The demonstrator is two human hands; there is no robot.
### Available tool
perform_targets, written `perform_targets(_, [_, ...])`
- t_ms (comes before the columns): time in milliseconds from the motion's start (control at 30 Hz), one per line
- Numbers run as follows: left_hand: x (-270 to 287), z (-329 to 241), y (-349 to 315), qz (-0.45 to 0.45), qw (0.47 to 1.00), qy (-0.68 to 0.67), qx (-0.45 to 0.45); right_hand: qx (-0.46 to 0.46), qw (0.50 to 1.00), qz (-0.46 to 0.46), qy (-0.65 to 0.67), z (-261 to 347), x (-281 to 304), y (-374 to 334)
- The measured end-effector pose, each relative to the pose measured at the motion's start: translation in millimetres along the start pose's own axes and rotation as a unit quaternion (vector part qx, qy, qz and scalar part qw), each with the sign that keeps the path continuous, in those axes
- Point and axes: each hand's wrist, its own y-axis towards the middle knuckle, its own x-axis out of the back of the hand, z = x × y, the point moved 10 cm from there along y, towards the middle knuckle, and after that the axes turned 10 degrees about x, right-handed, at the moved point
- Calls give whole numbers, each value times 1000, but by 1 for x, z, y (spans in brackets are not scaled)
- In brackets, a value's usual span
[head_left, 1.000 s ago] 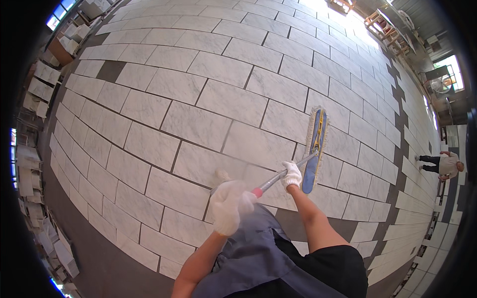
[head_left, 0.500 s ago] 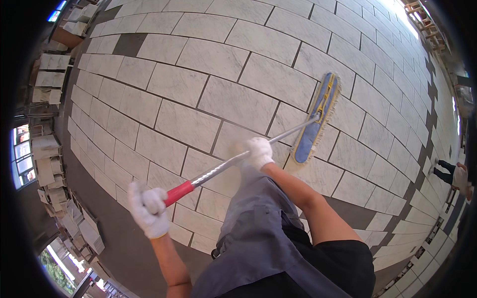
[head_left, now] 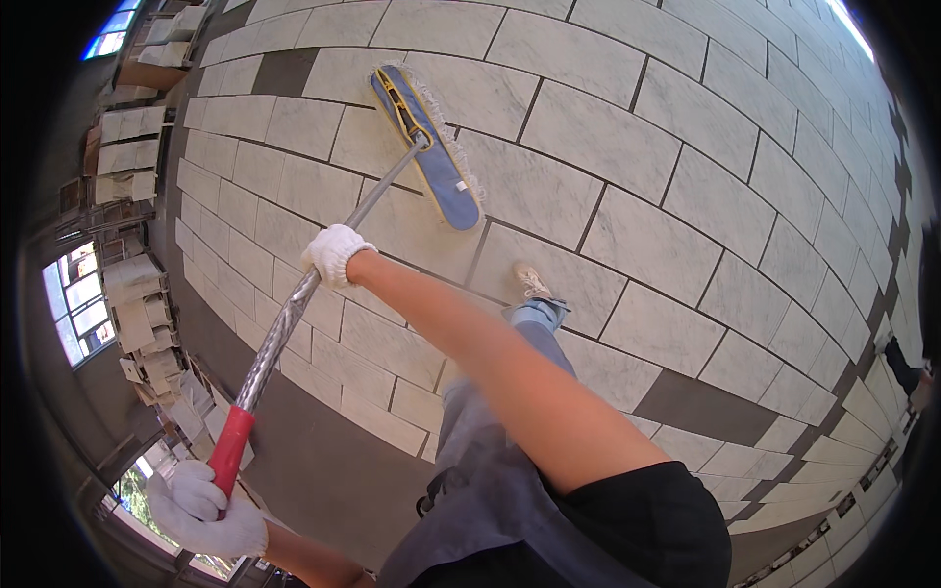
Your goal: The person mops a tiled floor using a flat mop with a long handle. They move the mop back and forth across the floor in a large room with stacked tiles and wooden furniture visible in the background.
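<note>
A dust mop (head_left: 453, 194) with a blue, yellow-edged head and pale fringe lies flat on the marble slabs, ahead and a little left of my feet. Its metal pole slants from the head down to a red grip (head_left: 231, 449) at the lower left. My left hand (head_left: 201, 508), in a white glove, is closed around the end of that grip. Farther up the pole, my gloved right hand (head_left: 336, 253) is wrapped about the metal, with my forearm reaching across my body. One of my shoes (head_left: 530, 280) rests on a slab below the mop head.
Rows of pale slabs (head_left: 639, 231) with dark gaps between them cover the floor. Stacked stone pieces (head_left: 137, 284) stand along the left side, near windows (head_left: 80, 304). A person (head_left: 907, 377) is at the far right edge. Bare grey floor (head_left: 333, 480) shows at lower left.
The mop head has swung from the right of me over to the left and farther ahead. Both hands moved left with the pole, my left hand lower. My shoe has come into view.
</note>
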Motion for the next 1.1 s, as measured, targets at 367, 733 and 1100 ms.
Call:
perform_targets(367, [-66,48,56,241,922,-283,108,-181,980,-84,18,-2,-10,-183])
perform_targets(733, [-278,61,-233,453,517,-374,623,-461,846,-232,-138,-136,-62,-527])
perform_targets(1100, [-207,217,-117,389,584,-460,544,-354,895,-198,-186,-130,-105,-330])
